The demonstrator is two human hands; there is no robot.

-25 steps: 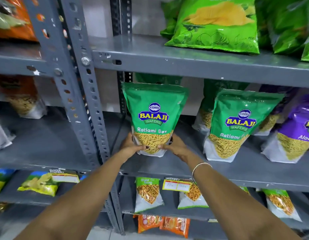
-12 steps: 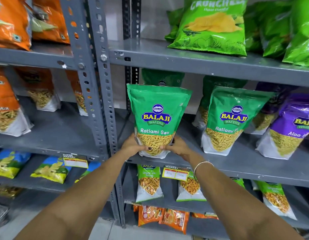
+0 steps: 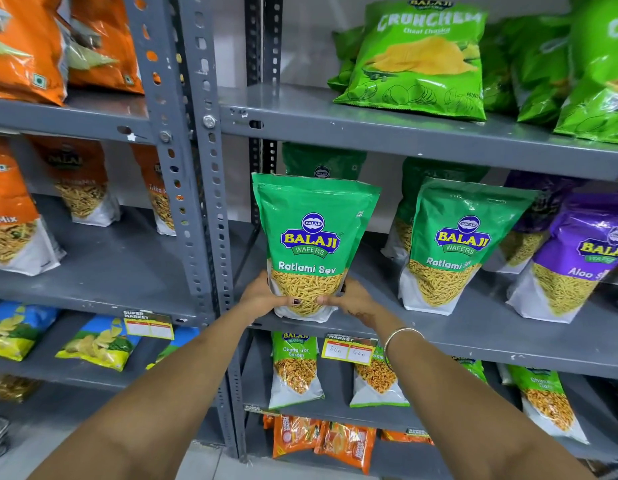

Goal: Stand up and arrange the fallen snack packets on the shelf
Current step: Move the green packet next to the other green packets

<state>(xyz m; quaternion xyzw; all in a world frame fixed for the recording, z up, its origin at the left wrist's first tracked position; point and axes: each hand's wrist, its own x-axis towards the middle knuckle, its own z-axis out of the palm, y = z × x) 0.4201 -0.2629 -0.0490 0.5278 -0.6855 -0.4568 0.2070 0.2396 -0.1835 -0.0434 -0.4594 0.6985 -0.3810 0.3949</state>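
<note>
A green Ratlami Sev packet [image 3: 312, 233] stands upright at the front left of the grey middle shelf [image 3: 473, 336]. My left hand [image 3: 262, 296] grips its lower left side and my right hand [image 3: 352, 299] its lower right side, thumbs on the front. Another green packet [image 3: 323, 162] stands behind it, mostly hidden. A second Ratlami Sev packet [image 3: 456, 244] stands upright to the right, with more green ones behind. A purple Aloo Sev packet [image 3: 584, 258] stands further right.
Green Crunchem bags [image 3: 421, 64] lie on the shelf above. A slotted grey upright [image 3: 203, 202] divides the racks; orange packets [image 3: 13, 209] stand on the left rack. Smaller green packets [image 3: 295, 368] and a price tag [image 3: 349, 351] sit below, orange packets [image 3: 321, 441] at the bottom.
Both hands keep their hold on the packet's base. The packet stands slightly straighter on the shelf edge. My view has shifted left and up, showing more of the left rack.
</note>
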